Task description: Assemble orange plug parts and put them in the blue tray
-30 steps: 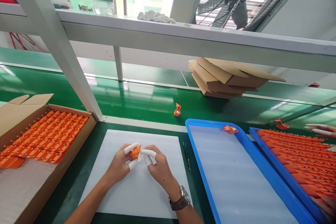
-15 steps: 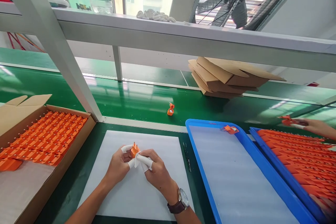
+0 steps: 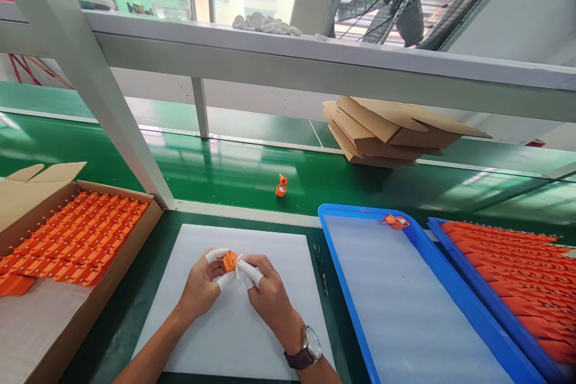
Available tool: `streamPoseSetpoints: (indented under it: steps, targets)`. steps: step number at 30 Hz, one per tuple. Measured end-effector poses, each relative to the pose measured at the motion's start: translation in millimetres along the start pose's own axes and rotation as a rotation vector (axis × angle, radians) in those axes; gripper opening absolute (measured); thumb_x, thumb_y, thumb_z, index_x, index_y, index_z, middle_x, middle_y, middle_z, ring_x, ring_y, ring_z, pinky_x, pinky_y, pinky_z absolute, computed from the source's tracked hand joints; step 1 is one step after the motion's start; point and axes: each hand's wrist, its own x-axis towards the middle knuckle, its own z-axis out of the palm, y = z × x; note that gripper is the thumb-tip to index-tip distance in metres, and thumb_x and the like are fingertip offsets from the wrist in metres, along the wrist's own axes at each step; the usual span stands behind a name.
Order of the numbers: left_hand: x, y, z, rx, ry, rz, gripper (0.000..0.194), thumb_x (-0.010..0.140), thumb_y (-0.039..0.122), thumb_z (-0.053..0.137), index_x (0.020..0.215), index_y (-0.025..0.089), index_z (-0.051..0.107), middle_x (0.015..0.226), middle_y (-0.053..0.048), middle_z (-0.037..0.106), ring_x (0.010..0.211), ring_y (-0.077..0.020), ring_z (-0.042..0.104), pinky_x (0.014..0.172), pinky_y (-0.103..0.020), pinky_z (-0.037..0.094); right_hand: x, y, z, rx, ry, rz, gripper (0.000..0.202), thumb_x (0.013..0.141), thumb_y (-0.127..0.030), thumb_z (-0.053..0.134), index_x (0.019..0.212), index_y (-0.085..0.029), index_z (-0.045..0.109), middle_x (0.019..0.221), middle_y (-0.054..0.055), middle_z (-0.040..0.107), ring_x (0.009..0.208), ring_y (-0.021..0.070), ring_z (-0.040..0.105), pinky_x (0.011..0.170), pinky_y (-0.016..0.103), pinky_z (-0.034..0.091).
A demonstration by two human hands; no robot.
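My left hand (image 3: 203, 285), with white finger covers on thumb and forefinger, pinches an orange plug (image 3: 230, 260) above the white sheet (image 3: 225, 336). My right hand (image 3: 272, 294) also wears white finger covers. Its fingertips close on a small white cloth (image 3: 239, 265) held against the right side of the plug. The plug's rounded orange side shows; its pins are out of sight. A wristwatch (image 3: 311, 343) is on my right wrist.
An open cardboard box (image 3: 130, 240) at left holds rows of orange plugs. Tweezers (image 3: 321, 270) lie beside the sheet. One orange plug (image 3: 396, 222) rests in a blue tray (image 3: 348, 306); another tray holds many. An orange piece (image 3: 281, 186) sits on the green conveyor (image 3: 234, 177).
The plug has turned in my left hand, so its pins no longer point up. The orange piece on the conveyor has shifted left. Another person's hand has left the right edge.
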Motion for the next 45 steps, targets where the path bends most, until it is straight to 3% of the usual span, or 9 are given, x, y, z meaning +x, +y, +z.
streamPoseSetpoints:
  steps: [4,9,16,24,27,31,38,42,45]
  targets:
    - [-3.1,6.4,-2.4,0.205,-0.051,0.033,0.036,0.083,0.021,0.070,0.118,0.025,0.065,0.109,-0.005,0.065,0.100,-0.0223,0.065,0.095,-0.042,0.056,-0.8,14.2,-11.5,-0.112,0.010,0.115,0.056,0.083,0.004,0.042,0.127,-0.024,0.062,0.112,0.011,0.065,0.107,0.0257,0.063,0.089,0.045,0.062]
    - [-7.7,5.6,-5.2,0.592,-0.039,0.111,0.043,0.080,0.013,0.062,0.119,0.030,0.067,0.112,-0.005,0.066,0.098,-0.0236,0.060,0.087,-0.039,0.054,0.1,19.2,-24.4,-0.247,-0.126,0.229,0.051,0.071,0.007,0.046,0.106,-0.023,0.069,0.103,0.009,0.067,0.098,0.0280,0.064,0.083,0.049,0.064]
    - [-8.9,-6.2,-9.8,0.551,-0.023,0.085,0.045,0.084,0.019,0.058,0.128,0.028,0.063,0.114,-0.007,0.066,0.096,-0.0238,0.062,0.088,-0.039,0.055,7.6,-2.2,-53.3,-0.389,-0.093,0.213,0.040,0.083,-0.007,0.057,0.118,-0.020,0.069,0.129,0.015,0.064,0.121,0.0348,0.060,0.098,0.058,0.058]
    - [-7.9,-19.9,-14.0,0.480,-0.044,0.062,0.056,0.080,0.018,0.060,0.135,0.027,0.060,0.123,-0.009,0.065,0.110,-0.0283,0.061,0.101,-0.044,0.052,54.6,4.5,-100.1,-0.560,-0.190,0.236,0.038,0.094,-0.021,0.055,0.130,-0.029,0.065,0.125,0.008,0.068,0.100,0.0262,0.069,0.082,0.039,0.060]
    - [-5.8,-25.2,-14.6,0.511,-0.049,0.108,0.062,0.074,0.011,0.059,0.135,0.026,0.061,0.122,-0.010,0.065,0.111,-0.0298,0.060,0.102,-0.046,0.051,89.9,32.1,-87.2,-0.601,-0.317,0.387,0.045,0.094,-0.021,0.056,0.138,-0.027,0.059,0.132,0.009,0.063,0.103,0.0249,0.068,0.085,0.036,0.057]
    - [-3.5,-29.4,-17.1,0.519,-0.067,0.210,0.065,0.074,0.010,0.059,0.137,0.027,0.060,0.122,-0.011,0.065,0.113,-0.0300,0.059,0.104,-0.046,0.050,140.1,79.6,-47.7,-0.633,-0.401,0.434,0.045,0.091,-0.020,0.063,0.136,-0.020,0.060,0.130,0.014,0.061,0.104,0.0250,0.067,0.085,0.033,0.055]
    - [5.4,-42.0,-20.3,0.510,-0.066,0.187,0.065,0.072,0.014,0.067,0.136,0.026,0.062,0.126,-0.014,0.066,0.109,-0.0300,0.063,0.104,-0.045,0.051,196.9,126.9,10.6,-0.648,-0.481,0.433,0.037,0.099,-0.035,0.064,0.132,-0.018,0.058,0.131,0.010,0.061,0.110,0.0245,0.065,0.093,0.046,0.057]
    - [11.1,-48.2,-23.5,0.509,-0.067,0.153,0.070,0.065,0.014,0.069,0.133,0.027,0.065,0.129,-0.015,0.067,0.113,-0.0336,0.064,0.105,-0.047,0.051,199.7,128.6,16.4,-0.606,-0.456,0.366,0.032,0.099,-0.033,0.064,0.126,-0.017,0.061,0.125,0.009,0.064,0.105,0.0227,0.066,0.090,0.043,0.058]
    - [10.9,-45.7,-27.0,0.526,-0.098,0.162,0.073,0.061,0.015,0.071,0.132,0.029,0.066,0.132,-0.013,0.067,0.121,-0.0363,0.062,0.110,-0.048,0.048,187.9,126.1,-2.1,-0.570,-0.388,0.318,0.030,0.096,-0.026,0.065,0.124,-0.018,0.063,0.118,0.007,0.065,0.097,0.0199,0.067,0.087,0.039,0.057]
